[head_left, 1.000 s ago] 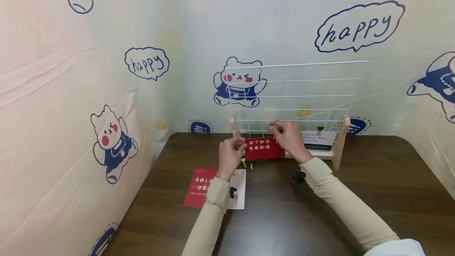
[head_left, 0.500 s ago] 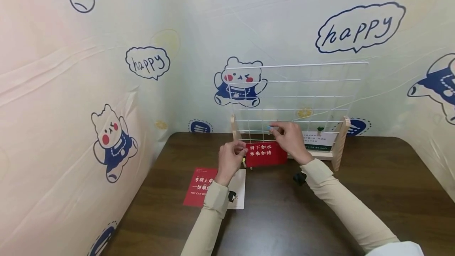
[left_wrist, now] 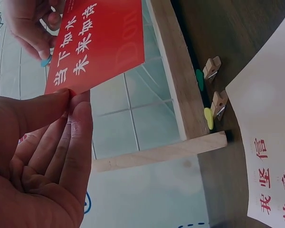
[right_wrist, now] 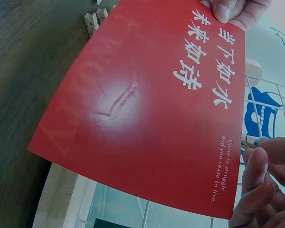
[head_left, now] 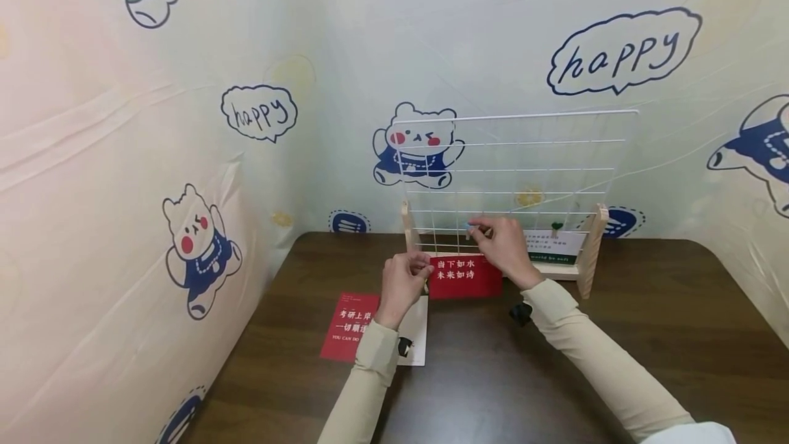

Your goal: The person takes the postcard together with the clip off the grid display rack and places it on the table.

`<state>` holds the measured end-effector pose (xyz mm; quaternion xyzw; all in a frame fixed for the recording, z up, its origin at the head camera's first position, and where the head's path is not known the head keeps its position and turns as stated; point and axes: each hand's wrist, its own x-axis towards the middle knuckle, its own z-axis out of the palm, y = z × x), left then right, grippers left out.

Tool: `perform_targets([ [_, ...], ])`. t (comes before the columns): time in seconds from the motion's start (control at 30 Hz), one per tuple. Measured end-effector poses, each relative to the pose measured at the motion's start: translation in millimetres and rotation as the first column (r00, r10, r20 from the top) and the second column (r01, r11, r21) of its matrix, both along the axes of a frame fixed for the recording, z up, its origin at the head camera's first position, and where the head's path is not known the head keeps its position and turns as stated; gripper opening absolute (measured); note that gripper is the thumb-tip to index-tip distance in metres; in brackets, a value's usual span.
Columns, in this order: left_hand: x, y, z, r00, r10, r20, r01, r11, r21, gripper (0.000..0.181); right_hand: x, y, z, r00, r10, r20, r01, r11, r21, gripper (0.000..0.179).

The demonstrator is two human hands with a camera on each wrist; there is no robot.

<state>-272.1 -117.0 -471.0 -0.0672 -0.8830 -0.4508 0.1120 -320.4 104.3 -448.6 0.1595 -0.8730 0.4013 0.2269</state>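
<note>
A red card (head_left: pixel 465 278) with white writing is held up in front of the white wire grid rack (head_left: pixel 518 116). My left hand (head_left: pixel 403 284) pinches its upper left corner between thumb and fingers, plain in the left wrist view. Just above the card's top edge, my right hand (head_left: pixel 502 247) pinches a small clothespin (right_wrist: pixel 249 141) with a blue ornament. In the right wrist view, that clothespin is close beside the card's edge, with grid wires behind it. The card hides part of the rack's lower rail.
A white and green card (head_left: pixel 551 249) hangs at the grid's lower right under a green-heart clothespin (head_left: pixel 557 227). On the table lie another red card (head_left: pixel 350 326) and a white card (head_left: pixel 418 334), partly behind my left arm. Two clothespins (left_wrist: pixel 219 105) lie by the rack's base.
My left hand has lowered the red card and shifted it slightly right, uncovering more of the grid. The right hand, still pinching the clothespin, has barely moved.
</note>
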Motion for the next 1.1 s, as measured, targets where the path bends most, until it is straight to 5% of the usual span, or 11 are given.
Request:
perform_targets([
  [0.57,5.1,2.2,-1.6,0.999,-0.038,-0.028,0.037,0.999,-0.018,0.008,2.2,0,-4.6,1.0,-0.01,0.012,0.01,1.0,-0.002,0.021],
  [1.1,12.1,-0.4,-4.8,0.994,-0.097,0.05,0.099,0.993,-0.058,0.005,1.0,-2,-13.4,1.0,0.005,0.017,-0.005,1.0,0.017,0.019],
])
